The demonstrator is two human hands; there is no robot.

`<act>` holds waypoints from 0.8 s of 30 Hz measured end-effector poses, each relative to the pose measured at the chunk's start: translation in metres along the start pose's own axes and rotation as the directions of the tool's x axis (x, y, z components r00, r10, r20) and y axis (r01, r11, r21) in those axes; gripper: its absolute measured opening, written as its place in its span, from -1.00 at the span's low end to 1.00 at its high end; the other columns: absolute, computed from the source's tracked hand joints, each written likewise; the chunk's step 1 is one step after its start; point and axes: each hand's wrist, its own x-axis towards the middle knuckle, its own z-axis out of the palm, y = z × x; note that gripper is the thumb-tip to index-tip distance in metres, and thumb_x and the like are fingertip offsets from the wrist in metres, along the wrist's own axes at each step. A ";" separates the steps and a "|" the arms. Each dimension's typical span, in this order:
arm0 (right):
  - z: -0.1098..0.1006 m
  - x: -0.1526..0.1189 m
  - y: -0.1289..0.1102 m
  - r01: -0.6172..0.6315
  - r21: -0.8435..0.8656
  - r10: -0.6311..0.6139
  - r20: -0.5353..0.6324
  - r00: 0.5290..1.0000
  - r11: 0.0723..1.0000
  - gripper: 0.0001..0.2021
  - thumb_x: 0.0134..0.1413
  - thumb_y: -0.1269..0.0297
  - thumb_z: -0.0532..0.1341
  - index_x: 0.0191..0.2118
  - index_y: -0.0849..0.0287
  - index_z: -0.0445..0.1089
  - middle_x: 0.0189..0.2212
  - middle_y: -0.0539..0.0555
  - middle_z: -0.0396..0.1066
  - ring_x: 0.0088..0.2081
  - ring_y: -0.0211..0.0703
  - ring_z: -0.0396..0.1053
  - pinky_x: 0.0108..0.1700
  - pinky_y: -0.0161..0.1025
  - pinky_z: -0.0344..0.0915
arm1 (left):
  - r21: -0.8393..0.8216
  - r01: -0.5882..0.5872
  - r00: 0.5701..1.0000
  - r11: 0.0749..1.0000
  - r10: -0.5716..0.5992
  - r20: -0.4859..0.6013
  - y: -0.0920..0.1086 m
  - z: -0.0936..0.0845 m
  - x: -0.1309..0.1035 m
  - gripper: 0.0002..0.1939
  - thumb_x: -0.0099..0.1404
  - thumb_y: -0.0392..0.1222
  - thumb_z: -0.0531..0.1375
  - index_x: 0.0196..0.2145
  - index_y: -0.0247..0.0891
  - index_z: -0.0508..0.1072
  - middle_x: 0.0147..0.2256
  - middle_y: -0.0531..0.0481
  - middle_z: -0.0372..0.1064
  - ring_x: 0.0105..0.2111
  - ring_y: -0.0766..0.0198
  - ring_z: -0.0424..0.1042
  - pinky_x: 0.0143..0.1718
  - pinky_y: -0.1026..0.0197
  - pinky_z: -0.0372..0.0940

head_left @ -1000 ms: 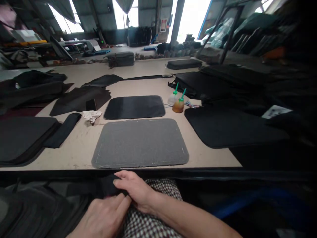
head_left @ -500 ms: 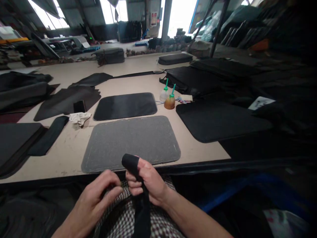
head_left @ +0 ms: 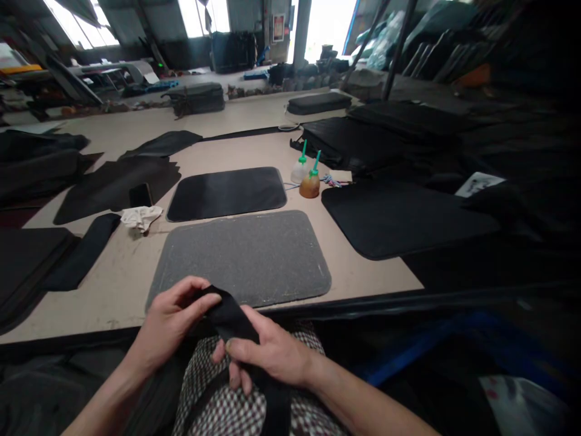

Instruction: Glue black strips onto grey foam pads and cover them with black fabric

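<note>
A black strip [head_left: 233, 320] stretches between my hands, over my checkered lap. Its upper end is pinched between the thumb and fingers of my left hand [head_left: 175, 318]. My right hand [head_left: 276, 351] grips the strip lower down, thumb on top and some fingertips showing beneath; the rest of the strip hangs down onto my lap. Just beyond the hands a grey rounded panel [head_left: 245, 257] lies flat at the table's near edge. Behind it lies a smaller black panel [head_left: 227, 192] with a lighter rim.
Two squeeze bottles with green nozzles, one clear [head_left: 299, 171] and one amber [head_left: 310, 185], stand past the panels. A black panel [head_left: 399, 218] lies right. A white cloth [head_left: 141, 218], a phone [head_left: 140, 195] and dark stacked sheets [head_left: 31, 266] are left.
My left hand has moved up and right and taken hold of the strip's end. The strip, curled over my right hand before, is now drawn out toward the left. The view has shifted slightly.
</note>
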 end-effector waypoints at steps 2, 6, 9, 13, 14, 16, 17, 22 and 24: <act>-0.004 -0.011 0.002 0.008 -0.100 -0.020 -0.120 0.993 0.995 -0.50 0.26 -0.15 0.26 0.01 0.18 0.20 -0.20 0.12 0.52 -0.42 -0.25 0.48 -0.38 -0.31 0.41 | -0.021 0.019 1.000 1.000 -0.019 -0.018 0.003 -0.003 0.022 -0.61 0.17 0.13 0.41 -0.26 -0.21 0.48 -0.50 0.11 0.37 -0.57 0.40 0.27 -0.58 0.37 0.15; -0.014 -0.042 0.000 -0.064 -0.417 -0.125 -0.409 0.904 0.907 -0.61 0.45 -0.07 0.02 0.00 0.16 0.34 -0.22 0.13 0.56 -0.26 -0.14 0.53 -0.13 -0.15 0.46 | -0.066 -0.028 0.998 0.997 0.032 0.057 0.015 -0.006 0.077 -0.60 0.26 0.15 0.33 -0.16 -0.22 0.47 -0.61 0.16 0.27 -0.64 0.40 0.20 -0.59 0.36 0.10; -0.024 -0.063 -0.004 -0.139 -0.597 -0.243 -0.514 0.823 0.790 -0.64 0.48 0.00 -0.01 0.01 0.08 0.42 -0.22 0.08 0.54 -0.20 -0.09 0.50 -0.03 -0.13 0.40 | 0.004 -0.097 0.981 0.995 0.095 0.167 0.024 0.004 0.122 -0.62 0.33 0.14 0.24 -0.11 -0.22 0.48 -0.57 0.14 0.31 -0.60 0.37 0.26 -0.54 0.35 0.14; -0.039 -0.071 -0.005 -0.169 -0.655 -0.336 -0.571 0.749 0.736 -0.58 0.45 -0.04 0.01 -0.23 0.11 0.47 -0.25 0.12 0.46 -0.22 -0.05 0.45 -0.12 -0.15 0.39 | 0.249 -0.323 0.934 0.913 0.265 0.239 0.028 0.037 0.184 -0.69 0.36 0.07 0.18 -0.21 -0.23 0.52 -0.46 0.08 0.38 -0.48 0.32 0.33 -0.42 0.30 0.20; -0.042 -0.069 -0.004 -0.169 -0.630 -0.324 -0.589 0.740 0.758 -0.56 0.43 -0.06 0.01 -0.25 0.14 0.47 -0.27 0.13 0.44 -0.26 -0.05 0.45 -0.17 -0.16 0.40 | 0.329 -0.390 0.915 0.860 0.322 0.242 0.028 0.046 0.199 -0.71 0.37 0.04 0.17 -0.22 -0.23 0.53 -0.41 0.05 0.41 -0.43 0.29 0.36 -0.38 0.28 0.22; -0.050 -0.062 -0.003 -0.165 -0.550 -0.279 -0.632 0.723 0.819 -0.55 0.40 -0.11 0.05 -0.14 0.18 0.48 -0.35 0.10 0.40 -0.35 -0.09 0.44 -0.24 -0.16 0.42 | 0.481 -0.488 0.873 0.728 0.417 0.254 0.027 0.064 0.225 -0.76 0.38 -0.03 0.16 -0.22 -0.21 0.56 -0.32 -0.01 0.44 -0.33 0.24 0.39 -0.30 0.25 0.24; -0.053 -0.058 -0.003 -0.157 -0.506 -0.261 -0.657 0.707 0.848 -0.53 0.37 -0.12 0.08 -0.02 0.20 0.46 -0.38 0.07 0.38 -0.39 -0.11 0.43 -0.27 -0.17 0.43 | 0.542 -0.513 0.856 0.666 0.446 0.262 0.027 0.072 0.237 -0.77 0.39 -0.06 0.17 -0.22 -0.20 0.57 -0.28 -0.03 0.43 -0.30 0.23 0.39 -0.28 0.24 0.24; -0.066 -0.045 -0.010 -0.075 -0.450 -0.306 -0.710 0.634 0.890 -0.35 0.32 -0.10 0.18 0.36 0.11 0.07 -0.43 -0.08 0.26 -0.45 -0.17 0.42 -0.41 -0.25 0.42 | 0.648 -0.531 0.834 0.546 0.473 0.284 0.028 0.098 0.271 -0.82 0.41 -0.08 0.21 -0.20 -0.16 0.58 -0.21 -0.05 0.42 -0.24 0.19 0.41 -0.27 0.21 0.22; -0.068 -0.044 -0.014 -0.066 -0.477 -0.332 -0.698 0.634 0.877 -0.40 0.35 -0.07 0.16 0.33 0.11 0.08 -0.44 -0.09 0.25 -0.44 -0.17 0.45 -0.42 -0.27 0.41 | 0.640 -0.539 0.829 0.548 0.481 0.286 0.028 0.103 0.278 -0.86 0.39 -0.10 0.24 -0.21 -0.17 0.56 -0.21 -0.06 0.44 -0.23 0.19 0.42 -0.25 0.21 0.23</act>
